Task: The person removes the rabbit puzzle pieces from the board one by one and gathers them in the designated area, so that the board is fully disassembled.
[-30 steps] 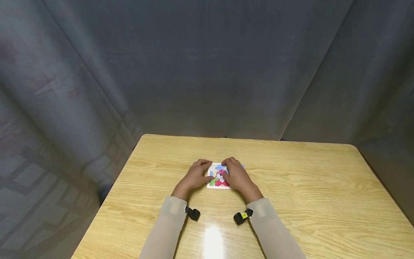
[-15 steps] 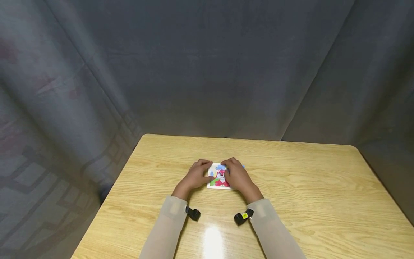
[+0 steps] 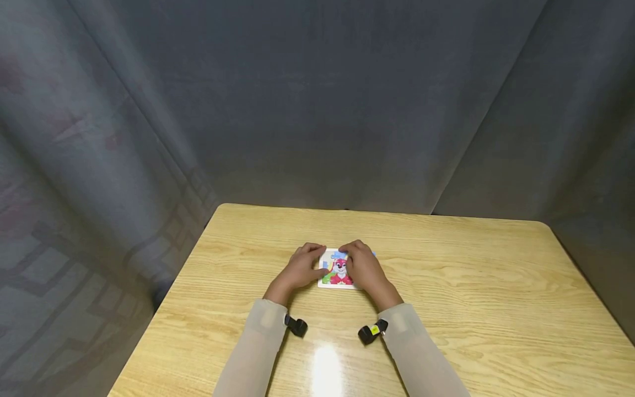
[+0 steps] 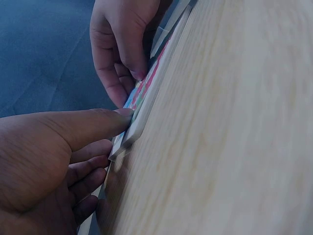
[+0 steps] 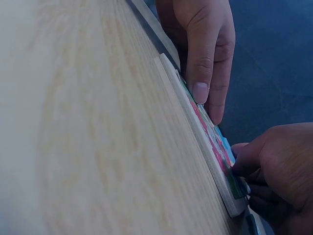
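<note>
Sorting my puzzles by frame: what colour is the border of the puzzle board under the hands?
White, framing the puzzle board; clearest in the head view.

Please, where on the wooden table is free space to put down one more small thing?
The light wooden table lies bare right of the right hand, left of the left hand and toward the far edge. It is crowded only around the colourful picture puzzle board.
</note>
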`<move>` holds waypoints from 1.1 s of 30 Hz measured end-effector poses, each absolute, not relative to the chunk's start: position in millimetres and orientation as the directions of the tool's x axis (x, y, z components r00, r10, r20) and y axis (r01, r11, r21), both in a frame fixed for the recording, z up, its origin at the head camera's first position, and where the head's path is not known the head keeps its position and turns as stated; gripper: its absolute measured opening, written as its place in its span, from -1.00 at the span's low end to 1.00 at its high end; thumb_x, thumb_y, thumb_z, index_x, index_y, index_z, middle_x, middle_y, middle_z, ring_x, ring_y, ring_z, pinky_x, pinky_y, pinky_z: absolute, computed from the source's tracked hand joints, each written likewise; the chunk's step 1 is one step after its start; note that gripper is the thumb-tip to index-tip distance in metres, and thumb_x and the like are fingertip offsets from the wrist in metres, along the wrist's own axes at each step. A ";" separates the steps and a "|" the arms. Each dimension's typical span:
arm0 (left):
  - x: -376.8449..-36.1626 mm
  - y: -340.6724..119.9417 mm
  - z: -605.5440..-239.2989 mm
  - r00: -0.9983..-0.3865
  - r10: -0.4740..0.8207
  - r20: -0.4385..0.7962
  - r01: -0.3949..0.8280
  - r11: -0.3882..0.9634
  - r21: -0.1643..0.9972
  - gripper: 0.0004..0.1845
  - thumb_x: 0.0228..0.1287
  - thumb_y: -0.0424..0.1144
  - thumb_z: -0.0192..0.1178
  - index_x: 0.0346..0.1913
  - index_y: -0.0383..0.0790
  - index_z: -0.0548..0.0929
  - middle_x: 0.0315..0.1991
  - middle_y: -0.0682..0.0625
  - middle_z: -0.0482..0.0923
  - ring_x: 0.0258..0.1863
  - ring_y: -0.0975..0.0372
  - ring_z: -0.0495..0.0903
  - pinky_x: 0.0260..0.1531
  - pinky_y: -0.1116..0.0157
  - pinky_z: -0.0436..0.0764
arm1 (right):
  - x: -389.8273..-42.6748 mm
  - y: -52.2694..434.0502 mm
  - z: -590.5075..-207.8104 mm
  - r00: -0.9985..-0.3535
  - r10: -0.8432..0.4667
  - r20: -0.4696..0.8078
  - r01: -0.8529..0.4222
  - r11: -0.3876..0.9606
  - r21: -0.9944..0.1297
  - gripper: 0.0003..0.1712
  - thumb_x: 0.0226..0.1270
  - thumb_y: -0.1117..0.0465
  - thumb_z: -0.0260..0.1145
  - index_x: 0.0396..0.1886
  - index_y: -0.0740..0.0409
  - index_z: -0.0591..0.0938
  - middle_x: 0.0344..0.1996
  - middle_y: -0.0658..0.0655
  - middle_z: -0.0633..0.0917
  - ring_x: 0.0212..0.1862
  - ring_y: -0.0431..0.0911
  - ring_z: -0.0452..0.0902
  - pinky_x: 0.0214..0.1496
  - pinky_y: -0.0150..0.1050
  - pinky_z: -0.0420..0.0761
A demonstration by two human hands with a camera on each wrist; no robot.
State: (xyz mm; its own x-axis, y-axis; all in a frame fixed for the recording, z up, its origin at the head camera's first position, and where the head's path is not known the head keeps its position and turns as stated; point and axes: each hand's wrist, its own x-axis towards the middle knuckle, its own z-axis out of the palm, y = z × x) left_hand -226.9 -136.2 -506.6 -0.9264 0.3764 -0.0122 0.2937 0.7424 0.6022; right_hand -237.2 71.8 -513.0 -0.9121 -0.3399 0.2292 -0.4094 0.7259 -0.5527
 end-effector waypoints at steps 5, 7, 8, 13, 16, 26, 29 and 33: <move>-227.2 -135.6 -505.4 -0.927 0.376 -0.008 0.295 0.739 0.606 -0.27 0.31 -0.03 0.28 0.45 -0.23 0.30 0.36 -0.07 0.27 0.32 0.03 0.23 0.31 0.02 0.24 | -237.8 72.2 -512.5 -0.911 -0.336 0.239 -0.412 0.718 -0.561 -0.67 0.35 0.41 0.11 -0.01 0.18 0.69 -0.06 0.16 0.60 0.05 0.10 0.53 0.13 0.01 0.51; -227.4 -135.4 -504.3 -0.927 0.376 -0.008 0.294 0.739 0.607 -0.27 0.30 -0.03 0.28 0.45 -0.23 0.30 0.36 -0.07 0.27 0.32 0.03 0.23 0.30 0.02 0.24 | -237.8 72.3 -512.1 -0.913 -0.334 0.236 -0.408 0.716 -0.566 -0.67 0.35 0.42 0.11 -0.01 0.18 0.69 -0.05 0.15 0.59 0.05 0.10 0.53 0.13 0.01 0.51; -227.6 -135.3 -504.0 -0.927 0.375 -0.007 0.294 0.739 0.606 -0.27 0.30 -0.04 0.28 0.45 -0.23 0.30 0.36 -0.08 0.27 0.32 0.03 0.23 0.30 0.02 0.24 | -237.9 72.3 -512.0 -0.914 -0.332 0.235 -0.406 0.715 -0.569 -0.66 0.35 0.43 0.11 -0.01 0.17 0.69 -0.05 0.15 0.59 0.05 0.10 0.53 0.13 0.01 0.51; -228.2 -135.2 -503.9 -0.927 0.374 -0.007 0.295 0.742 0.602 -0.27 0.31 -0.04 0.28 0.45 -0.23 0.30 0.36 -0.08 0.27 0.32 0.02 0.23 0.30 0.02 0.25 | -238.4 71.9 -512.9 -0.919 -0.322 0.230 -0.395 0.719 -0.572 -0.64 0.34 0.45 0.11 0.01 0.15 0.69 -0.04 0.14 0.59 0.06 0.10 0.53 0.13 0.01 0.51; -228.2 -135.4 -504.7 -0.927 0.376 -0.014 0.293 0.744 0.601 -0.27 0.31 -0.04 0.28 0.45 -0.22 0.29 0.37 -0.08 0.26 0.33 0.02 0.23 0.30 0.03 0.25 | -238.5 71.5 -513.8 -0.920 -0.317 0.230 -0.391 0.722 -0.571 -0.64 0.33 0.45 0.10 0.01 0.15 0.69 -0.04 0.15 0.59 0.06 0.10 0.52 0.13 0.01 0.51; -228.2 -135.2 -505.0 -0.927 0.375 -0.010 0.296 0.748 0.594 -0.27 0.31 -0.04 0.28 0.45 -0.22 0.30 0.36 -0.08 0.27 0.33 0.03 0.23 0.31 0.04 0.24 | -237.7 73.0 -511.0 -0.928 -0.324 0.186 -0.369 0.718 -0.591 -0.65 0.30 0.31 0.23 0.07 0.13 0.67 -0.01 0.12 0.57 0.06 0.06 0.50 0.12 0.01 0.50; -228.0 -135.3 -504.9 -0.928 0.373 -0.010 0.293 0.745 0.599 -0.27 0.31 -0.04 0.28 0.45 -0.23 0.30 0.36 -0.07 0.27 0.33 0.03 0.23 0.31 0.03 0.24 | -237.6 73.9 -510.1 -0.930 -0.333 0.155 -0.356 0.717 -0.599 -0.62 0.28 0.26 0.26 0.11 0.11 0.65 0.01 0.11 0.55 0.04 0.03 0.49 0.10 0.00 0.50; -227.0 -135.8 -505.5 -0.929 0.369 -0.016 0.285 0.745 0.604 -0.27 0.30 -0.04 0.28 0.45 -0.22 0.30 0.37 -0.07 0.26 0.34 0.03 0.22 0.31 0.02 0.25 | -237.8 75.3 -511.0 -0.925 -0.352 0.145 -0.366 0.716 -0.594 -0.59 0.29 0.25 0.26 0.14 0.11 0.63 0.00 0.10 0.54 0.02 0.00 0.48 0.09 -0.01 0.51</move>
State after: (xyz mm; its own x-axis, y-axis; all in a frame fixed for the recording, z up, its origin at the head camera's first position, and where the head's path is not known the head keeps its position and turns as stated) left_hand -227.0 -135.8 -505.5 -0.9294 0.3687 -0.0162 0.2849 0.7445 0.6037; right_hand -237.8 75.3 -511.0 -0.9248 -0.3519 0.1450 -0.3657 0.7163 -0.5943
